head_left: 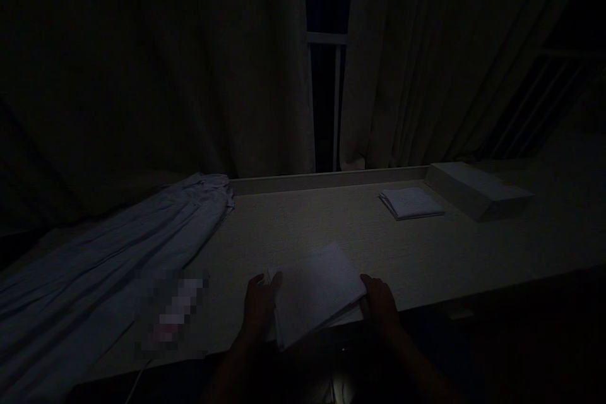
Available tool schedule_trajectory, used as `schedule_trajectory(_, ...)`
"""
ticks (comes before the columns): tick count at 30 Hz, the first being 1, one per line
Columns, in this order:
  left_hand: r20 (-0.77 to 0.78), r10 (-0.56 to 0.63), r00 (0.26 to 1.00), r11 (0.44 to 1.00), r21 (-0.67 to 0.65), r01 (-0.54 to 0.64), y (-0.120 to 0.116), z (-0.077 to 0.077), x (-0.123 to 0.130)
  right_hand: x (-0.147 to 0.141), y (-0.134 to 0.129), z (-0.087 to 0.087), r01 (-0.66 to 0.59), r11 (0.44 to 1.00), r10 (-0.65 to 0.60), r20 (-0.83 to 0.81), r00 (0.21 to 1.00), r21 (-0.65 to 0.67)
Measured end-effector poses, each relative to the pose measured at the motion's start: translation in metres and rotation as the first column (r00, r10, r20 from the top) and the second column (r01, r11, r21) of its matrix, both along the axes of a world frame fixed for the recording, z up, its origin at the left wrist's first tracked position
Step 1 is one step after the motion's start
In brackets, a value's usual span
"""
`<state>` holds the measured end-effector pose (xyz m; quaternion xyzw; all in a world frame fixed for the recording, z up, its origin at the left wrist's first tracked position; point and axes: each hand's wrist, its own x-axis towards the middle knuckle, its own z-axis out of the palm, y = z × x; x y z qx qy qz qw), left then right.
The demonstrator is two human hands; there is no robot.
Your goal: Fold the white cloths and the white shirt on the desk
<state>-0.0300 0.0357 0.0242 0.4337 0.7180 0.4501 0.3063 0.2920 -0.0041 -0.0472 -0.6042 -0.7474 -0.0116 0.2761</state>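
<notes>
Lying between hands (259,304): folded cloth (317,293), touching both; dim, grip unclear.

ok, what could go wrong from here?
1. The folded cloth, held between the left hand and right hand, appears to reach past the front edge of the table; it might slip off if let go.
2. Its layers look uneven along the near right side, so they could shift or unfold.
3. A white cable hangs over that edge, left of the left arm; a wide sweep might snag it.
</notes>
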Motion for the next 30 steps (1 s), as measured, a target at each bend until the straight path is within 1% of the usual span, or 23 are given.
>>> schedule_trajectory(3, 0.038, 0.023, 0.999, 0.999, -0.023, -0.022, 0.011, 0.000, 0.005, 0.000, -0.001, -0.001, -0.009, 1.000, 0.009, 0.001, 1.000, 0.013)
schedule_trajectory(5, 0.053, 0.025, 0.998, 0.999, -0.025, -0.024, 0.016, -0.004, 0.005, 0.001, -0.002, -0.001, -0.024, 1.000, 0.024, -0.001, 1.000, 0.011)
schedule_trajectory(12, 0.006, 0.040, 0.999, 0.999, 0.003, -0.040, 0.020, -0.030, -0.003, -0.001, -0.005, 0.004, -0.019, 1.000, 0.019, -0.004, 1.000, -0.012)
schedule_trajectory(14, -0.001, 0.037, 0.999, 0.999, 0.000, -0.037, 0.018, -0.032, -0.002, -0.002, -0.005, 0.005, -0.011, 1.000, 0.011, -0.016, 1.000, -0.005)
schedule_trajectory(16, 0.018, 0.021, 1.000, 1.000, -0.007, -0.021, 0.012, -0.030, 0.001, -0.002, -0.005, 0.006, 0.002, 1.000, -0.002, -0.028, 1.000, -0.007)
schedule_trajectory(18, 0.055, -0.020, 0.998, 1.000, 0.002, 0.020, 0.002, -0.026, 0.008, -0.003, -0.005, 0.005, 0.008, 1.000, -0.008, -0.039, 0.999, -0.016)
schedule_trajectory(20, 0.054, -0.071, 0.996, 0.997, 0.036, 0.069, -0.011, -0.025, 0.015, -0.002, -0.005, 0.004, 0.005, 1.000, -0.006, -0.047, 0.999, -0.030)
schedule_trajectory(22, -0.028, -0.094, 0.995, 0.993, 0.066, 0.096, -0.026, -0.028, 0.021, -0.002, -0.004, 0.003, 0.001, 0.999, -0.004, -0.050, 0.999, -0.047)
schedule_trajectory(25, -0.218, -0.096, 0.971, 0.989, 0.094, 0.119, -0.043, -0.038, 0.025, -0.002, -0.003, 0.002, 0.016, 0.997, -0.019, -0.043, 0.999, -0.072)
schedule_trajectory(27, -0.292, -0.105, 0.951, 0.979, 0.137, 0.150, -0.047, -0.045, 0.023, -0.002, -0.002, 0.001, 0.026, 0.996, -0.029, -0.038, 0.999, -0.082)
schedule_trajectory(30, -0.348, -0.153, 0.925, 0.953, 0.195, 0.232, -0.042, -0.051, 0.016, -0.002, -0.003, 0.000, 0.021, 0.996, -0.024, -0.034, 0.999, -0.086)
